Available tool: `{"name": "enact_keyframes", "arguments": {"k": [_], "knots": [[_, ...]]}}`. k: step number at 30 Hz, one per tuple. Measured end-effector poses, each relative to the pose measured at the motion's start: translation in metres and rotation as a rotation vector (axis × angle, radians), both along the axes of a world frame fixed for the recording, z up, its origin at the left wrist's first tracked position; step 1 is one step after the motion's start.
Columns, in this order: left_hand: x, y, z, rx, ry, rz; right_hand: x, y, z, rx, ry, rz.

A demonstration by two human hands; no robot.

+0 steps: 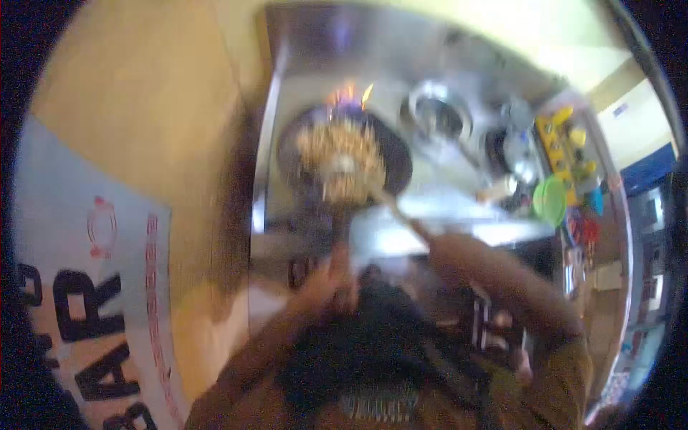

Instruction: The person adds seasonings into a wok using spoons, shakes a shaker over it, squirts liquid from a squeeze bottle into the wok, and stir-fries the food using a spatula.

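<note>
A dark wok sits over the stove at the left, filled with light brown pieces of food, too blurred to name. My left hand is closed around the wok's handle on the near side. In my right hand is a long-handled cooking utensil, which slants up and left into the food. Motion blur hides whether its end is a ladle or a spatula. Orange flames rise behind the wok's far rim.
A round metal pan stands on the steel stove top right of the wok. Farther right are a green bowl, a yellow rack and a red item. A printed banner hangs at the left beside a yellowish wall.
</note>
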State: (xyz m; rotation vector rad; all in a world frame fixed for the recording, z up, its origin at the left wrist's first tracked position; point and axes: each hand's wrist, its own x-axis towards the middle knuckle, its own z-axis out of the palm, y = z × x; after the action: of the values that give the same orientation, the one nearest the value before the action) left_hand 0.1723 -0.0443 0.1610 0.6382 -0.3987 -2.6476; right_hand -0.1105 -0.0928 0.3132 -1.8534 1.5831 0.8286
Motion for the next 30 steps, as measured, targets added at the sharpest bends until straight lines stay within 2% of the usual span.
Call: {"name": "enact_keyframes", "arguments": {"k": [2,4,5,6,8,10,12,13,15,16,17,19,20,21,23,26,27,29,30], "knots": [[0.013,0.017,0.003,-0.013,-0.107,0.04,0.023,0.026,-0.016,0.22,0.023,-0.107],[-0.01,-0.038,0.005,-0.262,-0.162,0.043,-0.016,0.038,-0.005,-0.116,-0.077,0.041],[-0.01,-0.03,-0.005,-0.336,-0.224,-0.01,-0.028,0.038,-0.007,-0.247,-0.126,0.127],[-0.006,-0.002,-0.017,-0.365,-0.294,-0.059,-0.022,0.037,-0.022,-0.128,-0.074,0.125],[0.024,0.07,-0.015,-0.093,-0.252,-0.096,-0.012,0.033,-0.051,0.114,0.033,0.132],[0.021,0.038,-0.008,-0.041,-0.154,-0.07,-0.011,0.04,-0.006,-0.065,-0.012,-0.021],[0.003,0.012,0.004,0.051,-0.043,-0.033,-0.037,0.044,-0.014,-0.115,-0.012,0.014],[-0.009,0.006,0.002,-0.074,-0.13,0.051,-0.027,0.049,-0.029,-0.096,0.01,0.027],[-0.042,-0.006,0.013,-0.301,-0.354,0.151,-0.017,0.036,-0.03,-0.327,-0.089,0.012],[-0.036,-0.019,0.008,-0.005,-0.097,0.159,-0.037,0.026,-0.036,-0.471,-0.098,0.09],[-0.036,-0.027,-0.008,-0.01,-0.046,0.148,-0.062,0.024,-0.047,-0.566,-0.044,0.17],[-0.031,-0.032,-0.032,0.045,0.019,0.151,-0.076,0.015,-0.022,-0.611,0.133,0.201],[-0.034,-0.042,-0.042,-0.003,-0.093,0.159,-0.084,0.014,-0.016,-0.624,0.138,0.207],[-0.037,-0.054,-0.058,-0.01,-0.086,0.191,-0.09,0.015,-0.009,-0.646,0.146,0.211],[-0.052,-0.073,-0.091,-0.01,-0.055,0.248,-0.093,0.015,0.007,-0.621,0.19,0.192],[-0.051,-0.077,-0.098,-0.009,0.018,0.19,-0.101,0.01,0.02,-0.543,0.208,0.175],[-0.053,-0.08,-0.1,0.006,0.02,0.203,-0.115,0.008,0.006,-0.571,0.153,0.23],[-0.057,-0.078,-0.106,0.046,0.019,0.227,-0.101,-0.004,-0.029,-0.451,0.228,0.148],[-0.059,-0.074,-0.117,0.014,0.01,0.216,-0.096,-0.016,-0.068,-0.483,0.156,0.077]]}}
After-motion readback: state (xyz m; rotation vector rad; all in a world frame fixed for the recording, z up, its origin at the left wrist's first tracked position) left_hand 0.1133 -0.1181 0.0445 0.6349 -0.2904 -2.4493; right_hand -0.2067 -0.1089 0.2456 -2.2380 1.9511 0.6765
